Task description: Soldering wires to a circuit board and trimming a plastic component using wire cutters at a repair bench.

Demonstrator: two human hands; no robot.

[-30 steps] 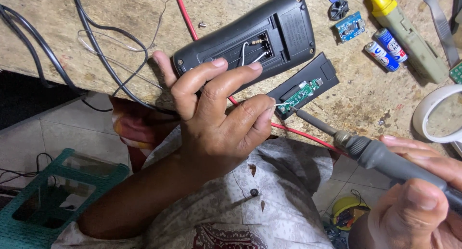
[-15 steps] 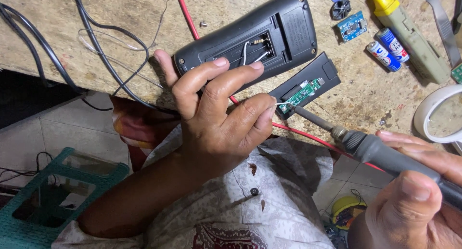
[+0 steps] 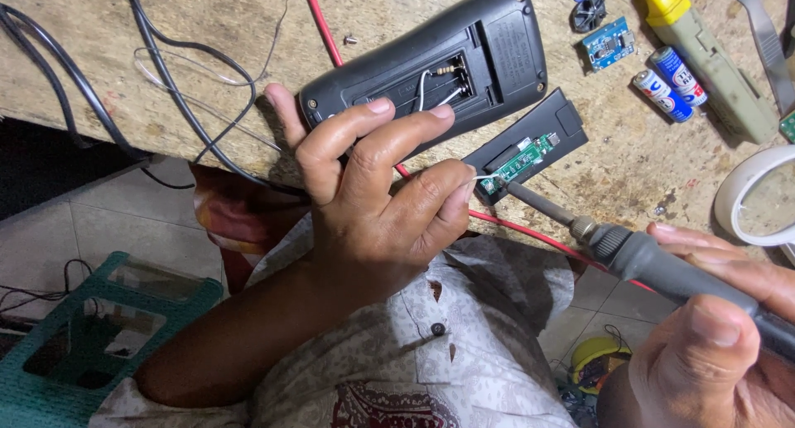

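Note:
My left hand (image 3: 377, 204) pinches a thin white wire (image 3: 489, 176) between its fingertips and holds the wire's end against a small green circuit board (image 3: 524, 157). That board lies in a black battery cover (image 3: 530, 142) on the workbench. My right hand (image 3: 720, 329) grips a grey soldering iron (image 3: 662, 262), its tip touching the board's near end beside the wire. Just above my left fingers lies a black remote control (image 3: 431, 55), back side up, with its battery bay open and wires showing inside.
Two batteries (image 3: 671, 80), a small blue module (image 3: 607, 40), a yellow-capped tool (image 3: 704, 55) and a white magnifier (image 3: 758, 196) lie at the right. Black cables (image 3: 166, 72) and a red wire (image 3: 319, 18) cross the bench. A teal crate (image 3: 108, 337) sits on the floor.
The soldering iron's tip has crept slightly closer along the board toward the wire. My left hand has stayed in place.

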